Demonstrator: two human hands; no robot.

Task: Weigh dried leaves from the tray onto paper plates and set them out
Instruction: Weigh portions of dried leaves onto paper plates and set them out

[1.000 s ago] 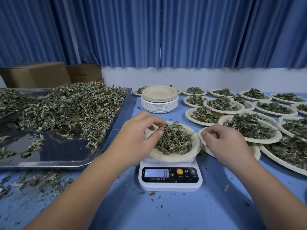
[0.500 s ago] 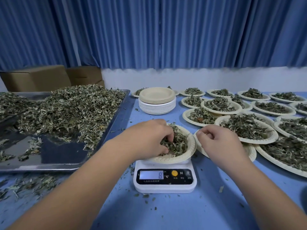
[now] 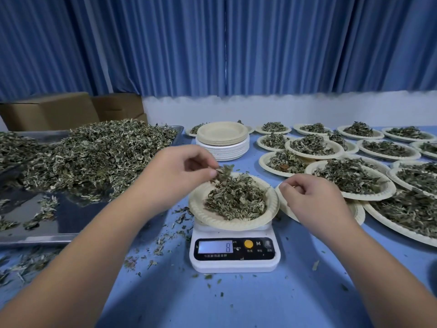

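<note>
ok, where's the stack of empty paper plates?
Head view, centre: the stack of empty paper plates sits behind the white digital scale, just right of the steel tray.

The scale [image 3: 234,254] in front of me shows a single digit, 8, on its lit display [image 3: 215,246]. On the same black panel, just right of the yellow button [image 3: 248,244], stands a white letter M. The small characters under the buttons and below the display are too fine for me to read.
</note>
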